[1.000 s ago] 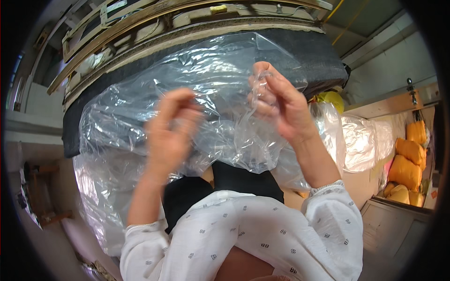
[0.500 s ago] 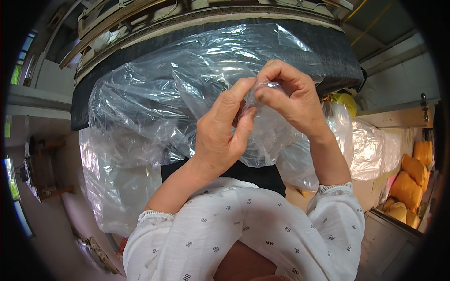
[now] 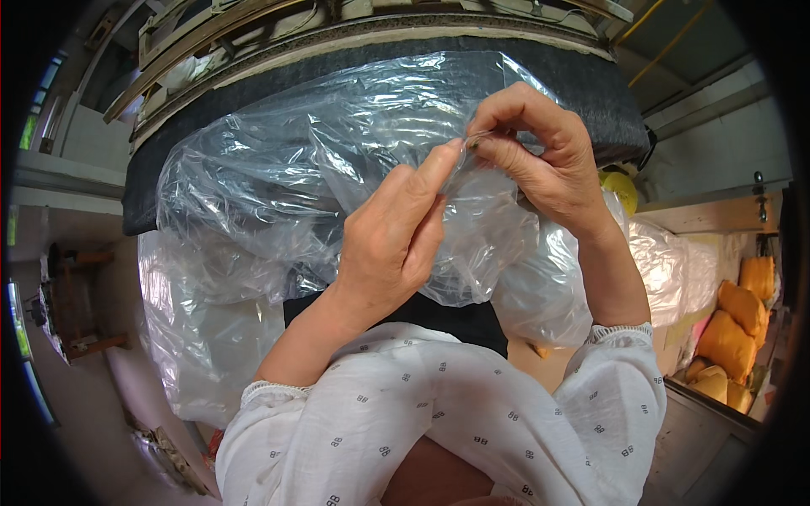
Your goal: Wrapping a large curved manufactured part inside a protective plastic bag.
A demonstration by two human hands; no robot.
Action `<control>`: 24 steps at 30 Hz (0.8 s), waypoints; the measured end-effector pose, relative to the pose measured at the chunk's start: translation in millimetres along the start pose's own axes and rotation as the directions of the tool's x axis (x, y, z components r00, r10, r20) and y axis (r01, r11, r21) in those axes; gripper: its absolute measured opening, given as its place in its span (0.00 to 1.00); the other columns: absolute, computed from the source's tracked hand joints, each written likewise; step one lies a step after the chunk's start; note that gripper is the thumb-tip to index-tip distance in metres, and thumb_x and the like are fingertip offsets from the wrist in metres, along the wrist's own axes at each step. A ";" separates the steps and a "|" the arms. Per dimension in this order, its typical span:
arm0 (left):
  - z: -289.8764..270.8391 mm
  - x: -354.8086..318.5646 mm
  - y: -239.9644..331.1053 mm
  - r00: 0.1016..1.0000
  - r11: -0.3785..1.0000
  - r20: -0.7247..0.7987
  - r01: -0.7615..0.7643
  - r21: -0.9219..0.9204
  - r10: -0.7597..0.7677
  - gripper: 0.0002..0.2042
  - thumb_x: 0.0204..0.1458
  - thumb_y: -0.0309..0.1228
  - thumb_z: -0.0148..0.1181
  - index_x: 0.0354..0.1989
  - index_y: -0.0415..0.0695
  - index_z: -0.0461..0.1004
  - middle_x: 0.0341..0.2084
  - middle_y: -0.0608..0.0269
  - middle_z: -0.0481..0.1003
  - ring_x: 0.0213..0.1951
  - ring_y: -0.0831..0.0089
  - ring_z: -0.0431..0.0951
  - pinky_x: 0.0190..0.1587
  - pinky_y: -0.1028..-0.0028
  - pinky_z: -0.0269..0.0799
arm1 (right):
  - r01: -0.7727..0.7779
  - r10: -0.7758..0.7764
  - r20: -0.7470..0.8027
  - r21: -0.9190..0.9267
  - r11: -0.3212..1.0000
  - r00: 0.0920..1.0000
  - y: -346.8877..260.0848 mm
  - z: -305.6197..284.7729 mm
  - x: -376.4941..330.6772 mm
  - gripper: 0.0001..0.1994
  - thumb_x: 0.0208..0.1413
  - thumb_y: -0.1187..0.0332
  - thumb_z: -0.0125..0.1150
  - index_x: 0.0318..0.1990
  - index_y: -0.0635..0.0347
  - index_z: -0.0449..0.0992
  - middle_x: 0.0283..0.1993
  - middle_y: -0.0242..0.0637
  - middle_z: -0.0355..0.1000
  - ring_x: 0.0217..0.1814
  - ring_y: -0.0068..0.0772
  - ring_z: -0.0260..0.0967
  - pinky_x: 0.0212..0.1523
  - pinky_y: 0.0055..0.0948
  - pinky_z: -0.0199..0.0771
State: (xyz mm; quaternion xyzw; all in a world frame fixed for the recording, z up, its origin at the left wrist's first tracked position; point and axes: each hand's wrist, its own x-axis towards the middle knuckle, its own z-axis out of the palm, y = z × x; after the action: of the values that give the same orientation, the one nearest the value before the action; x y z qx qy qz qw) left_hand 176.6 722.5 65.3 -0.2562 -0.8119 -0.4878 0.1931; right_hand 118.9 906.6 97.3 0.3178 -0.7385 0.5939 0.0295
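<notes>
A large sheet of clear plastic film (image 3: 253,181) lies crumpled and shiny over a dark cloth-covered table (image 3: 582,93) and hangs down toward my lap. My left hand (image 3: 392,228) pinches a gathered edge of the film, its forefinger stretched toward the other hand. Close by on the right, my right hand (image 3: 536,148) grips the same edge between thumb and bent forefinger. The fingertips of both hands almost meet. Whether the film there is a single sheet or a bag mouth, I cannot tell.
More clear plastic (image 3: 207,346) hangs at the left, and wrapped plastic bundles (image 3: 666,270) lie at the right. Beyond them are orange bundles (image 3: 730,333) and a yellow round thing (image 3: 620,192). A wooden frame (image 3: 211,63) runs along the table's far side.
My right hand has shifted slightly up and right, drawing the film edge. The left hand has turned a little, its thumb now mostly hidden and its forefinger straighter.
</notes>
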 end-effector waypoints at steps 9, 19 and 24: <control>-9.5 1.1 -3.2 0.994 0.999 0.103 0.032 -0.005 -0.031 0.28 0.44 0.15 0.53 0.57 0.46 0.65 0.23 0.59 0.64 0.22 0.69 0.68 0.26 0.73 0.67 | -0.191 0.162 0.275 0.080 0.978 0.948 0.1 -17.8 18.3 0.07 0.53 0.74 0.54 0.39 0.61 0.73 0.30 0.28 0.70 0.30 0.17 0.67 0.33 0.18 0.68; -21.7 30.8 -32.5 0.981 0.982 -0.081 0.183 0.044 -0.179 0.07 0.48 0.22 0.55 0.36 0.40 0.67 0.23 0.62 0.64 0.21 0.73 0.66 0.24 0.75 0.63 | 0.196 -0.208 -0.250 -0.071 0.978 0.946 30.9 15.8 55.4 0.02 0.56 0.75 0.50 0.36 0.59 0.66 0.33 0.30 0.68 0.35 0.20 0.64 0.35 0.19 0.66; -27.3 82.8 -60.8 0.869 0.628 0.031 0.381 -0.679 -0.493 0.06 0.56 0.31 0.49 0.33 0.42 0.70 0.26 0.75 0.65 0.26 0.84 0.65 0.26 0.81 0.64 | 0.055 0.035 -0.501 0.164 0.985 0.865 70.7 23.5 100.6 0.03 0.58 0.71 0.48 0.35 0.60 0.65 0.25 0.30 0.66 0.24 0.19 0.61 0.28 0.23 0.64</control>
State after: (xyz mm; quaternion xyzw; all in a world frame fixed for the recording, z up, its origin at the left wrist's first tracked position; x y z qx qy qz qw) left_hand 75.8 693.1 82.1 -0.0630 -0.6030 -0.7948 0.0279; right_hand 10.9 848.4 72.1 0.1577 -0.6496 0.7174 0.1960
